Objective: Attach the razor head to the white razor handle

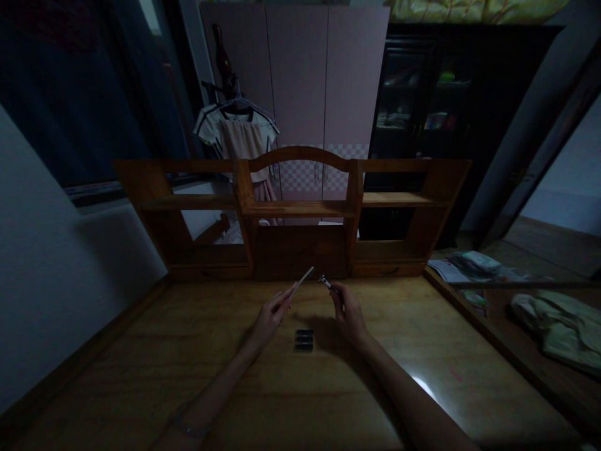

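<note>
My left hand (pixel 271 318) is closed on a thin, pale, flat-edged object (pixel 303 280), seen nearly edge-on and slanting up to the right; its kind is unclear. Across from it, my right hand (pixel 349 311) grips a small tool with a silver head and a dark handle (pixel 325 282). The tool's head points toward the pale object, with a small gap between them. Both hands are held above the wooden desk (pixel 225 376). Below and between them lies a small black piece (pixel 304 340) with three dark bands.
At the desk's back rises a wooden shelf unit (pixel 300 210) with low drawers. Clothes on a hanger (pixel 239 131) and a pink wardrobe (pixel 300 75) stand behind it. To the right are papers and a bag (pixel 474 266) and a pale cloth item (pixel 563 322). A wall borders the left.
</note>
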